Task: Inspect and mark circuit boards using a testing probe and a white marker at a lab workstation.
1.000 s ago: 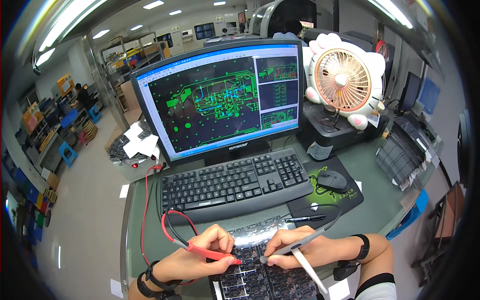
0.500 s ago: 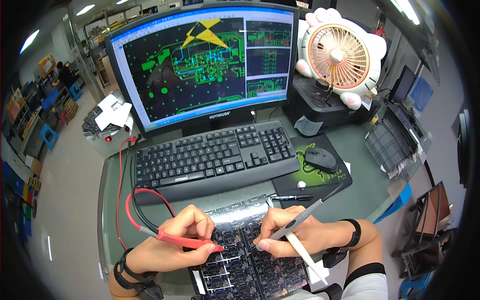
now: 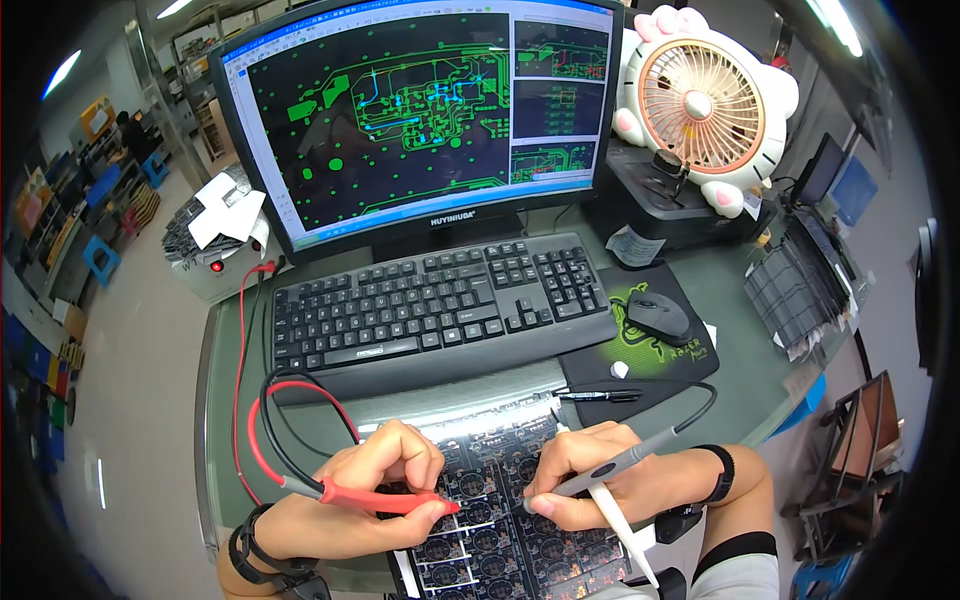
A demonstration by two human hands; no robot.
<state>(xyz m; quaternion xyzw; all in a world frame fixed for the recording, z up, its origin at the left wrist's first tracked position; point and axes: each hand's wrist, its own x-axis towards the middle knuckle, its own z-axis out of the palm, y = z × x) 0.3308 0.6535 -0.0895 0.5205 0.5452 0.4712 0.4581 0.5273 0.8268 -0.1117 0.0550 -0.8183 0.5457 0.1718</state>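
Observation:
A dark panel of several printed circuit boards (image 3: pixel 490 565) lies on the table, with both my hands over it. My left hand (image 3: pixel 375 465) is closed around a red test probe (image 3: pixel 365 497), its red tip low over the left half of the panel. My right hand (image 3: pixel 590 450) pinches a grey pen-shaped probe (image 3: pixel 612 469) with a dark cable, its point near the panel's middle. A white tapered stick (image 3: pixel 625 535) also rests in the right hand, slanting toward me. Whether either tip touches the panel I cannot tell.
Beyond the panel are a black keyboard (image 3: pixel 440 305), a monitor (image 3: pixel 400 120) showing a green circuit layout, and a mouse (image 3: pixel 658 316) on its pad. A black pen (image 3: pixel 600 396) lies near the pad. A fan (image 3: pixel 697 105) stands at right, a box with a red light (image 3: pixel 217 267) at left.
The yellow shape on the monitor is gone. The whole view has shifted slightly. Both hands keep their holds over the panel, and the cable of the grey probe now bows out to the right.

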